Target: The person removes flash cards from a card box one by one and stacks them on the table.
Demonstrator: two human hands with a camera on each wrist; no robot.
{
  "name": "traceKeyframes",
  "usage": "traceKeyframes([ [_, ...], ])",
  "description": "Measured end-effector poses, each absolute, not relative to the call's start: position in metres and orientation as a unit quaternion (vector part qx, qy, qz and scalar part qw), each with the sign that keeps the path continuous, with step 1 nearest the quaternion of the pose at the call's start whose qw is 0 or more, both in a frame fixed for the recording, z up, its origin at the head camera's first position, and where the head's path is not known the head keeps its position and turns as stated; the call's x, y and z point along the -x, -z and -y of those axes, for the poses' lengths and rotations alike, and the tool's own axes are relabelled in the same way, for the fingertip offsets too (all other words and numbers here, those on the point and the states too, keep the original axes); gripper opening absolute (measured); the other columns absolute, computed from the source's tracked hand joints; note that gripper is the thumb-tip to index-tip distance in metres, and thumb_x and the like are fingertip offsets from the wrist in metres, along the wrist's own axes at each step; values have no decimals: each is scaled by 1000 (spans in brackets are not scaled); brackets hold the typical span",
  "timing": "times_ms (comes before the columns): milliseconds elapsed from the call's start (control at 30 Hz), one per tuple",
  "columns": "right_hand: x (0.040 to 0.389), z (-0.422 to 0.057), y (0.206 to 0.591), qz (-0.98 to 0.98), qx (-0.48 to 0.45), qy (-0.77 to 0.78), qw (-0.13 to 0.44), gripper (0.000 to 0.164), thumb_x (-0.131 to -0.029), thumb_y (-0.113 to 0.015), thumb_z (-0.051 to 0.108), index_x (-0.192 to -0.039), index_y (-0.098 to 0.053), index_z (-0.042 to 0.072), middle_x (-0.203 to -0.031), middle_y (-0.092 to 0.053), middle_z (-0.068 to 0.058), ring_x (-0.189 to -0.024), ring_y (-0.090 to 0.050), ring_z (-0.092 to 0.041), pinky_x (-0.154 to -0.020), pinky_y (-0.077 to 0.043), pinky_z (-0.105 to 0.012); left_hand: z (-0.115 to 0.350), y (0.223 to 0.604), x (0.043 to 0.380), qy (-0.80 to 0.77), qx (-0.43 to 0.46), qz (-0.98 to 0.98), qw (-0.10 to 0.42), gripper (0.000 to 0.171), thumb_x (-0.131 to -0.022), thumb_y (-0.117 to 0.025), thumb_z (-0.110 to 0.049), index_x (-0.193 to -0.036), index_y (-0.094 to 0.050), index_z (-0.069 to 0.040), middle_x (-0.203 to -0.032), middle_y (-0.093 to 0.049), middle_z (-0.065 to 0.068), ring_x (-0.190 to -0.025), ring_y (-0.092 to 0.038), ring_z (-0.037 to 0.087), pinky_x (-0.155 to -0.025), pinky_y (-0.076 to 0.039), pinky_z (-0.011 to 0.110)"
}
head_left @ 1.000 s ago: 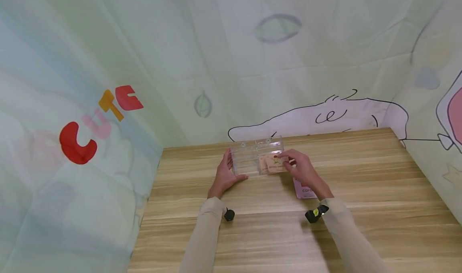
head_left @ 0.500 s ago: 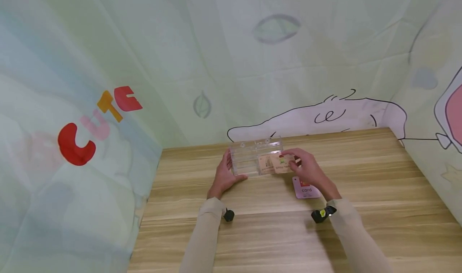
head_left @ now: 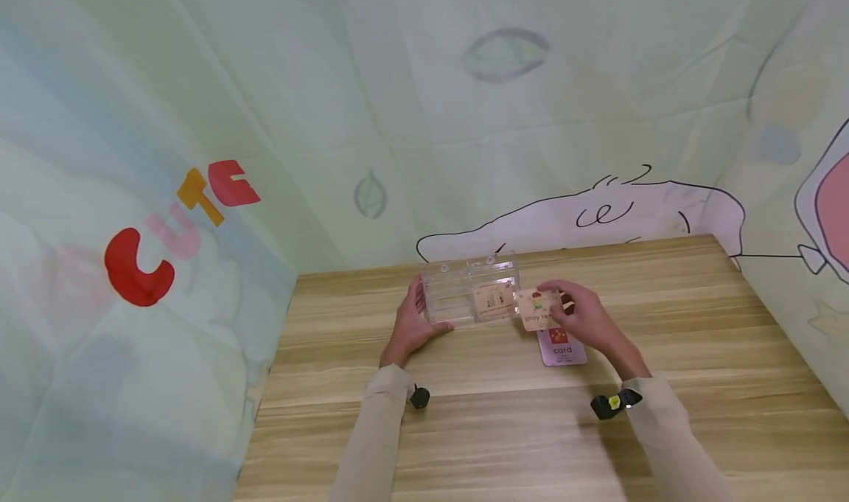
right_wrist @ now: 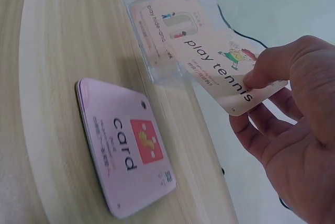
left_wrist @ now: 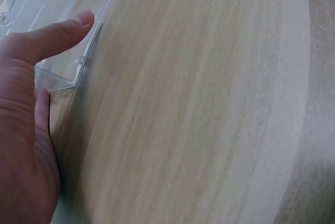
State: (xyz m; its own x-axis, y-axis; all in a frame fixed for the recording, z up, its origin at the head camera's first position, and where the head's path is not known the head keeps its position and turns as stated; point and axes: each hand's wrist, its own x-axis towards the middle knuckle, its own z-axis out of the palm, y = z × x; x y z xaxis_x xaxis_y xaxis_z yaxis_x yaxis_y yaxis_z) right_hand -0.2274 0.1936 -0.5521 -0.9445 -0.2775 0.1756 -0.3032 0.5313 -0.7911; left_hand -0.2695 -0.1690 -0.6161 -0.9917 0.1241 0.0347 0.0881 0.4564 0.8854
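Observation:
My left hand (head_left: 413, 323) grips the left end of a clear plastic card rack (head_left: 449, 301), thumb along its front edge and fingers at its side. In the left wrist view, the thumb lies across the rack's clear corner (left_wrist: 63, 81). A peach "play hide-and-" flashcard (head_left: 495, 301) stands in the rack's lower right compartment. Just right of the rack, my right hand (head_left: 584, 314) pinches a "play tennis" flashcard (right_wrist: 220, 72) by its right side, thumb on the printed face. Below it a pink stack of flashcards (right_wrist: 131, 145), the top one reading "card", lies on the table.
The wood-grain table (head_left: 477, 428) backs onto a printed curtain (head_left: 424, 119), close behind the rack. Another curtain side with "CUTE" letters (head_left: 139, 266) borders the table at left. A black wrist camera (head_left: 420, 396) sits at the left wrist.
My right hand has drawn the "play tennis" flashcard rightward, out from in front of the rack, uncovering the "play hide-and-" card and the pink stack. My left hand has stayed on the rack.

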Motion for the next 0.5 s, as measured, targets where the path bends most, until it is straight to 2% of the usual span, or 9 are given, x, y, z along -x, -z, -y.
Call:
traceKeyframes([
  [200,220,-203,555,874,-148,-462,-7,42,-92,-62,-6,-133,-64,3,-128,-65,-21,-90,-64,-28,-71,-59,-30,169,615,269,-518,-63,-853,17,126,-72,-99,-24,-166,-16,-14,-165,-34,15,-150,-37,29,-122,-33,40],
  [500,211,-215,566,875,-131,-464,-31,43,-91,-64,-6,-134,-62,0,-129,-63,-22,-90,-63,-28,-71,-58,-29,169,614,269,-521,-67,-851,13,125,-71,-99,-22,-165,-17,-14,-164,-36,16,-149,-38,30,-122,-34,40],
])
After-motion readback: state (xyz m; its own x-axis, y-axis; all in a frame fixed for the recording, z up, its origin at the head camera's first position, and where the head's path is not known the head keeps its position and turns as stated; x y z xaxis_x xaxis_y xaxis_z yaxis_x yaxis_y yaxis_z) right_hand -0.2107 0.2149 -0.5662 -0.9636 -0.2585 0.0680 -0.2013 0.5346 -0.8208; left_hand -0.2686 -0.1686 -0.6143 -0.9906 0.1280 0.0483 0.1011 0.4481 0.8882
